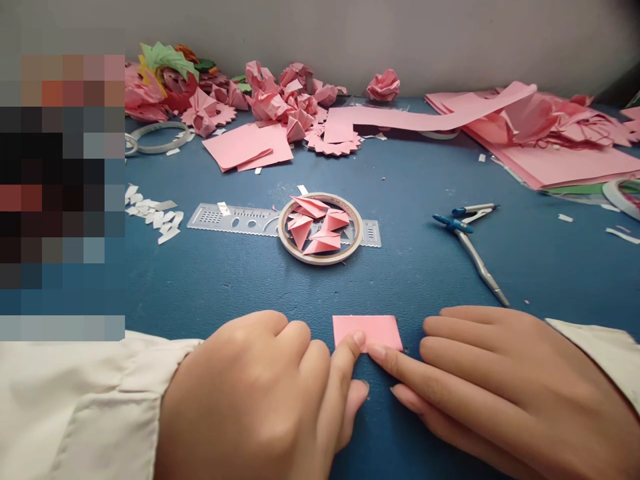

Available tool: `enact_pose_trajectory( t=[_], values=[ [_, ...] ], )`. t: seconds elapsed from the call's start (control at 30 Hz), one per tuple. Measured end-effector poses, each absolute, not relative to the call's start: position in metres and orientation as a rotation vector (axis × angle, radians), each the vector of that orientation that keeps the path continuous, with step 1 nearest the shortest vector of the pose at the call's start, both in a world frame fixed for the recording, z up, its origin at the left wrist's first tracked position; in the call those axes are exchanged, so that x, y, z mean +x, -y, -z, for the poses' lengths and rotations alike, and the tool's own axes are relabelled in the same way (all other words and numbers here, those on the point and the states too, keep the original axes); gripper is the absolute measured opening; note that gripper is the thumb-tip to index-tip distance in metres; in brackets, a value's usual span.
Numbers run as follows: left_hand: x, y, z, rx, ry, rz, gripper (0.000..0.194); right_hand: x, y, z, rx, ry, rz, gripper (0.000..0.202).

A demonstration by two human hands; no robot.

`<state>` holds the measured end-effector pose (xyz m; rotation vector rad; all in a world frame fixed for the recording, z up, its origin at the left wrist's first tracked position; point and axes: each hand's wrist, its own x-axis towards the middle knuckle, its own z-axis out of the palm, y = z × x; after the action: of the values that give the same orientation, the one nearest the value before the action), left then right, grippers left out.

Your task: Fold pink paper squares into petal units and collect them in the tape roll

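A small folded rectangle of pink paper (369,327) lies flat on the blue tabletop in front of me. My left hand (255,393) has its outer fingers curled in, and its index fingertip presses the paper down at the near edge. From the other side, my right hand (490,387) sets its index fingertip on the same edge, its fingers stretched out and slightly apart. Both thumbs are below the paper. Beyond it, a tape roll (358,233) encircles several folded pink paper pieces (327,240) and lies across a clear plastic ruler (235,223).
A blue and silver compass (470,247) lies at right. White paper scraps (155,213) are scattered at left. Along the wall are crumpled pink paper folds (280,93), pink sheets (560,163), a long pink strip (400,119) and another tape roll (160,138). The far left is blurred out.
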<state>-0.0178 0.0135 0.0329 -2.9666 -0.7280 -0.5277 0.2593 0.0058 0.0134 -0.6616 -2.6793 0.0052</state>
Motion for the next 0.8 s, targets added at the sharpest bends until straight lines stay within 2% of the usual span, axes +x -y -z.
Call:
enact_pose_trajectory(
  t=[0.3, 0.57, 0.8],
  values=[
    [-0.0183, -0.0152, -0.031, -2.947, 0.688, 0.524, 0.057, 0.2563, -0.0024, -0.024, -0.75, 2.576, 0.158, 0.05],
    [-0.0189, -0.0144, -0.0326, -2.924, 0.697, 0.52, 0.06, 0.2502, -0.0018, -0.0221, -0.794, 2.546, 0.174, 0.051],
    [-0.0158, -0.0072, -0.0293, -2.858, 0.809, 0.62, 0.028, 0.2552, -0.0001, -0.023, -0.781, 2.552, 0.152, 0.046]
  ],
)
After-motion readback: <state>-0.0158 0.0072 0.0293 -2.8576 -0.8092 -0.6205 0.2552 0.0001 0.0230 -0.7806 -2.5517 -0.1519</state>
